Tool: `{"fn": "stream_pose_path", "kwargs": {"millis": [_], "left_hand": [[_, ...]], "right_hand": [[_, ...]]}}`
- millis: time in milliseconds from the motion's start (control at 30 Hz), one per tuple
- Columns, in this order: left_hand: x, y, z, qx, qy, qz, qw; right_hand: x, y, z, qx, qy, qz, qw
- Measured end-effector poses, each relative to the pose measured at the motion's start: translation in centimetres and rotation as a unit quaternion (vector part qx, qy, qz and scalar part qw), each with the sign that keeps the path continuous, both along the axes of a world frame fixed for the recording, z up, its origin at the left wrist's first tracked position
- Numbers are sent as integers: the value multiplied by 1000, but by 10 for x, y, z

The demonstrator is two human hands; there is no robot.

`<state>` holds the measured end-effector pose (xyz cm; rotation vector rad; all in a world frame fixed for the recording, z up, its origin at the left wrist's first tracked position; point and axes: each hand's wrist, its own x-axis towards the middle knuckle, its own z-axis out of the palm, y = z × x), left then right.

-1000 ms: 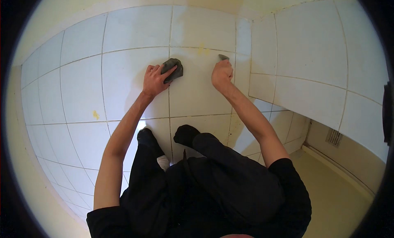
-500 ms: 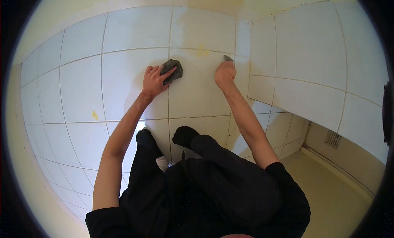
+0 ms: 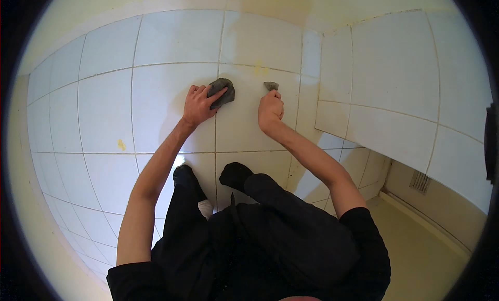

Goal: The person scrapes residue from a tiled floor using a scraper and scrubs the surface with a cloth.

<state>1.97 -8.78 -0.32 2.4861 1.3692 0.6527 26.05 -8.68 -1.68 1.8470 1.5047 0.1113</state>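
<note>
My left hand [image 3: 198,105] grips a crumpled dark grey cloth [image 3: 222,94] against the white tiles [image 3: 171,40], at a grout line. My right hand [image 3: 271,110] is closed around a scraper [image 3: 271,86], its grey blade sticking out past my fingers. The handle is hidden inside my fist. Just beyond the blade, a yellow smudge [image 3: 261,70] marks the tiles along a grout line. Farther left is another yellow spot [image 3: 121,144], away from both hands.
My black-socked feet [image 3: 236,176] are on the tiles below my hands. At the right, a tiled box-like ledge [image 3: 392,116] juts out, with a small vent grille [image 3: 420,181] below it. A pale yellow wall [image 3: 171,0] borders the far edge. A dark object [image 3: 490,143] shows at the right rim.
My right hand has moved left and turned, so more of the scraper blade shows. My left hand stays on the cloth at nearly the same place.
</note>
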Motion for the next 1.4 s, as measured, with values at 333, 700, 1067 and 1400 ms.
{"fn": "stream_pose_path", "kwargs": {"millis": [333, 700, 1067, 1400], "left_hand": [[1, 0, 3, -3, -1, 1, 1000], [1, 1, 1, 1, 10, 6, 1000], [-2, -2, 2, 2, 17, 10, 1000], [-3, -1, 1, -2, 16, 3, 1000]], "right_hand": [[-32, 12, 13, -85, -93, 54, 991], [-40, 40, 21, -100, -7, -34, 994], [-53, 38, 16, -86, -44, -53, 994], [-40, 31, 3, -99, -46, 5, 994]]}}
